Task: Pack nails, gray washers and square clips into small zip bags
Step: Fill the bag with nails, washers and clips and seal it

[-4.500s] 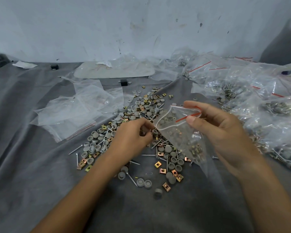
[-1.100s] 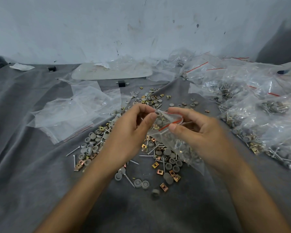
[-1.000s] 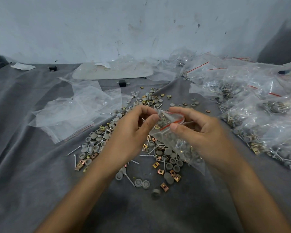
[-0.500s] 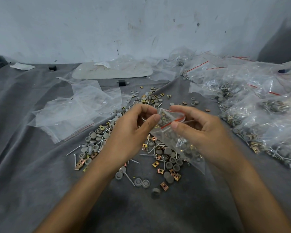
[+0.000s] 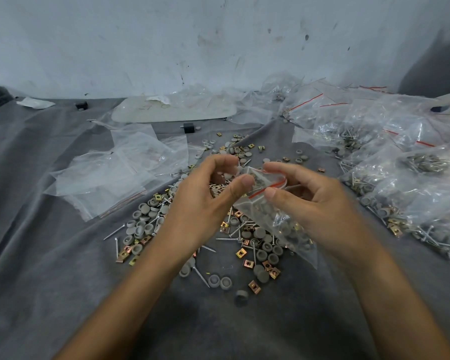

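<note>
Pinching a crinkly clear zip bag (image 5: 278, 224) (red-striped mouth), left hand (image 5: 200, 203) and right hand (image 5: 317, 203) grip its rim.

The zip bag (image 5: 278, 219) at centre is clear with a red seal line; the washers (image 5: 140, 227) at 9 o'clock are flat gray; the square clips (image 5: 240, 253) at 6 o'clock are gold and copper; the nails (image 5: 116, 231) are silver; the cloth (image 5: 50, 281) is charcoal; the wall (image 5: 166, 42) at 12 o'clock is pale blue-white, flecked with dark smudges; the filled bags (image 5: 413, 178) at 3 o'clock are clear, red-striped.
</note>
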`<action>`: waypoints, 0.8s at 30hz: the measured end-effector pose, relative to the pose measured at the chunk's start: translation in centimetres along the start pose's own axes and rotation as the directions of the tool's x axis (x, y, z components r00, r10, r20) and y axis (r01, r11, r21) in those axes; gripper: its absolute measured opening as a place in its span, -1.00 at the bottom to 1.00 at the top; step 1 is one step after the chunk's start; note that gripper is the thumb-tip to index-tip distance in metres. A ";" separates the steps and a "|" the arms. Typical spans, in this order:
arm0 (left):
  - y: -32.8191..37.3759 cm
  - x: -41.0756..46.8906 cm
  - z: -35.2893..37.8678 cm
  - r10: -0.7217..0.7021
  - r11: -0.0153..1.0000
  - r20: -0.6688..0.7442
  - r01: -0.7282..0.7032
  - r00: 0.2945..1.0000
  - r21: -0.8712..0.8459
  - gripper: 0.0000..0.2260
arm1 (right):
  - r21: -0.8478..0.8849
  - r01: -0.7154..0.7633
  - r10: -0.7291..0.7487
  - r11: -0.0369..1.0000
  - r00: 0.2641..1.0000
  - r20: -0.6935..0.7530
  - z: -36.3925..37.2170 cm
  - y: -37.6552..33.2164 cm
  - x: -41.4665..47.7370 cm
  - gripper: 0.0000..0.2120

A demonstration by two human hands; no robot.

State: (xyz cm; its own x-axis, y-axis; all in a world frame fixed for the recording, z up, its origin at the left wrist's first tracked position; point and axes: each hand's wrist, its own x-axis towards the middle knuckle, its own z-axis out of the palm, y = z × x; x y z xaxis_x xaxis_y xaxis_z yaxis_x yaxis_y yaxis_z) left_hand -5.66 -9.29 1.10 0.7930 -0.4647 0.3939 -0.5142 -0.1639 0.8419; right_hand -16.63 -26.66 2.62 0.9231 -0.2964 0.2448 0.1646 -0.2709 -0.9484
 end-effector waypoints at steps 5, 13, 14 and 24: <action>-0.2 0.2 -0.1 0.003 1.000 -0.113 0.000 0.994 0.025 -0.65 | -0.022 -0.006 0.006 1.000 1.000 0.004 -0.3 0.1 0.1 -0.68; -2.0 0.1 0.0 0.037 0.897 0.035 -0.048 0.999 0.440 -0.91 | -0.004 -0.012 0.012 1.000 1.000 -0.006 -0.3 -0.2 0.0 -0.69; -2.3 0.0 0.0 0.060 0.841 0.080 -0.094 0.995 0.532 -0.91 | -0.002 -0.014 0.014 1.000 1.000 -0.006 -0.3 -0.3 0.0 -0.69; -3.0 -0.5 0.5 -0.070 0.660 0.275 -0.162 0.959 0.734 -0.76 | -0.011 -0.024 0.024 1.000 1.000 -0.003 -0.5 -0.2 -0.1 -0.68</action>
State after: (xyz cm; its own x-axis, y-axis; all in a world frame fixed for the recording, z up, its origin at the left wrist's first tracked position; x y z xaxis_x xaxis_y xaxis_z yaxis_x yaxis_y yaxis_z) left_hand -4.70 -9.01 -1.82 0.7066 -0.6733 0.2178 -0.7076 -0.6711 0.2210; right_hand -16.97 -27.00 2.90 0.9258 -0.3052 0.2230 0.1391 -0.2735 -0.9518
